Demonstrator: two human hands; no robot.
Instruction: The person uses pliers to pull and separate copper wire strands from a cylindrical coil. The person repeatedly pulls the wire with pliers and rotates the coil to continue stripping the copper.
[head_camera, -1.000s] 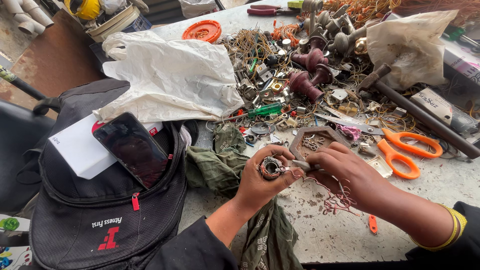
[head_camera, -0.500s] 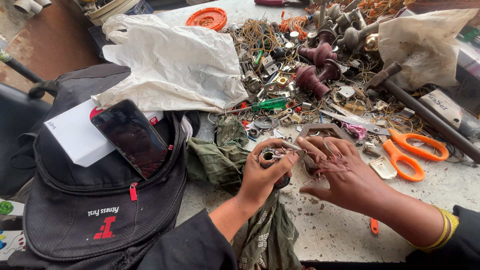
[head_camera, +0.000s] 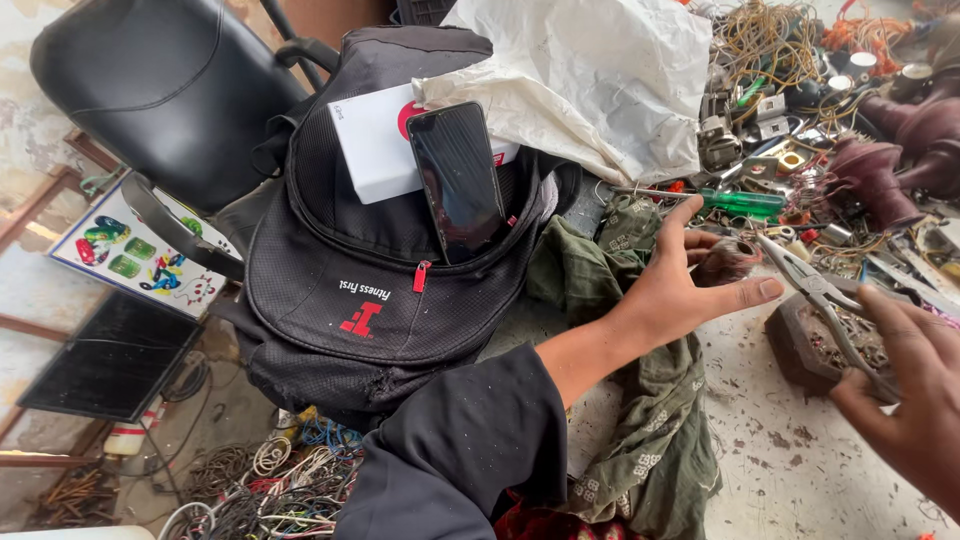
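Note:
My left hand reaches over the workbench with thumb up and index finger stretched out. A small round, copper-coloured wound part sits gripped in the crook of its fingers. My right hand is at the right edge, closed on the handles of metal pliers. The pliers' jaws point left, almost touching the round part. A dark sleeve covers my left forearm.
A black backpack carries a dark phone and a white box. A white plastic bag, green cloth, green screwdriver, a brown block of scrap, tangled wires and dark red parts surround the hands. A black chair stands left.
The view has swung left and closer. My left hand has spread its fingers around the round part. My right hand has drawn back to the right with the pliers.

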